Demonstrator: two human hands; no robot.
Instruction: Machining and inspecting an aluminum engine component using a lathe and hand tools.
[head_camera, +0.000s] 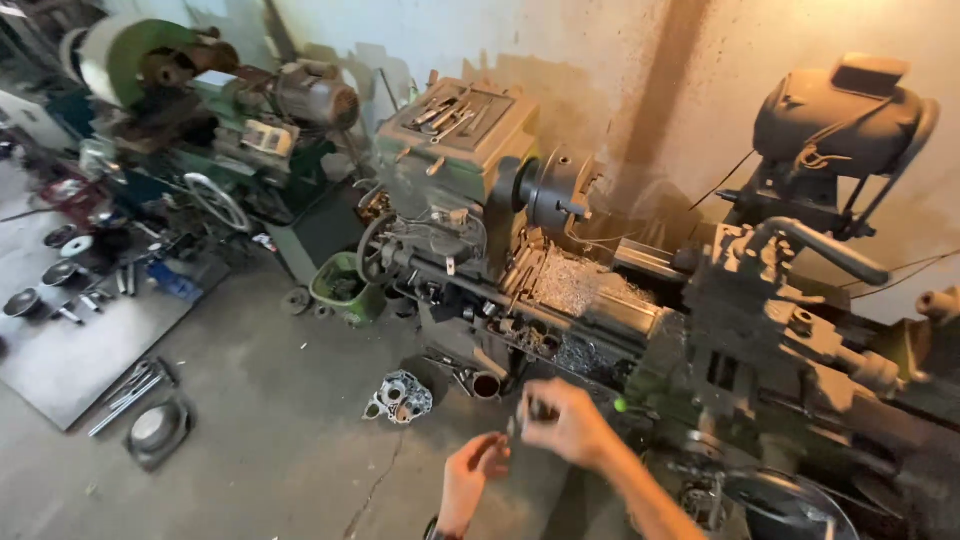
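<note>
Small dark metal piece (527, 411), short and stubby, pinched at the tips of the right hand (566, 424). Held in the air above the concrete floor (270, 450), just beside the front of the lathe bed. Blurred; exact shape and tilt impossible to tell.

Two lathes (520, 230) (210, 110), two hands (520, 450), one green bucket (345, 290), one engine casting (400, 397).

Head-worn view, down over lathe (560, 290)
</note>
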